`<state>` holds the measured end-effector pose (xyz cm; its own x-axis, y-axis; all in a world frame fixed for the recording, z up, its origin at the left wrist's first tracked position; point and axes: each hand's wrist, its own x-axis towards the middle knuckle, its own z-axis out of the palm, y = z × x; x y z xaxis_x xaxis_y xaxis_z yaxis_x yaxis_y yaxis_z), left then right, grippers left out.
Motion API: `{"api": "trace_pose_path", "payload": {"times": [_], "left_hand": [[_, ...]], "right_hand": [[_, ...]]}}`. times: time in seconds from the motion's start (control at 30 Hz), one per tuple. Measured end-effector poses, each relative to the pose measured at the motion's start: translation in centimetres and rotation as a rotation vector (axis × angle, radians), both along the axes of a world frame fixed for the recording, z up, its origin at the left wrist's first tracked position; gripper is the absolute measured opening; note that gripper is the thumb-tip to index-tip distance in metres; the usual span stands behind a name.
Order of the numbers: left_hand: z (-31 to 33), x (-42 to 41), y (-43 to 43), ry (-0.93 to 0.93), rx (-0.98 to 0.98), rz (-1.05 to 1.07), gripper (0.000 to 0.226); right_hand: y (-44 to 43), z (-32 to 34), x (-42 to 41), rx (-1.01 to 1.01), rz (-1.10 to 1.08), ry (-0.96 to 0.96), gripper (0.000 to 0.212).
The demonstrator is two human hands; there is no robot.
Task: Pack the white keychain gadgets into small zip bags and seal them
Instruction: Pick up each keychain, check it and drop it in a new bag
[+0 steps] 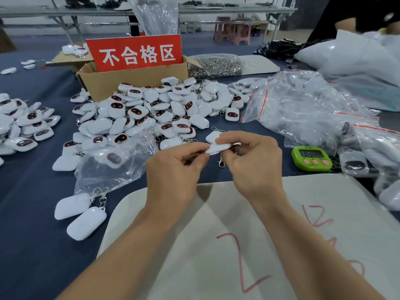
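Gripping one white gadget (216, 148) between both hands: left hand (173, 167), right hand (255, 161), above table.

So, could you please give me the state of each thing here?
Left hand: pinching the held gadget.
Right hand: gripping it too.
Held gadget: unbagged, between both hands.
Cardboard box: open.
Green timer: display unreadable.
Zip bags: piled, loose.

- The held gadget (217, 148) is mostly covered by fingers; its face is unseen.
- Timer (311, 158) digits are too blurred to read.
- A person (355, 16) far right is cropped by the frame edge.
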<state>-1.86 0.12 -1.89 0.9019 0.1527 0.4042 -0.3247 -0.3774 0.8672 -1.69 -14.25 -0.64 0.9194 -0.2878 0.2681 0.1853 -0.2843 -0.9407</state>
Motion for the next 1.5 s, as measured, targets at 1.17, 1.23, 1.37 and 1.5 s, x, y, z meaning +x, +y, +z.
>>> {"api": "trace_pose_path", "payload": {"times": [1.17,1.23,1.37,1.5], "left_hand": [[-0.15,0.58,0.46,-0.031,0.123,-0.05,0.024],[0.0,0.38,0.43,-0.033,0.107,-0.057,0.04],[-0.02,0.42,0.52,-0.077,0.18,-0.149,0.068],[-0.12,0.49,0.54,-0.07,0.095,-0.171,0.037]], "right_hand": [[0.55,-0.28,0.48,0.021,0.224,0.251,0.025],[0.53,-0.37,0.41,0.025,0.216,0.253,0.028],[-0.01,-0.07,0.44,0.127,0.214,0.315,0.033],[-0.35,0.52,0.42,0.221,0.251,0.414,0.041]]}}
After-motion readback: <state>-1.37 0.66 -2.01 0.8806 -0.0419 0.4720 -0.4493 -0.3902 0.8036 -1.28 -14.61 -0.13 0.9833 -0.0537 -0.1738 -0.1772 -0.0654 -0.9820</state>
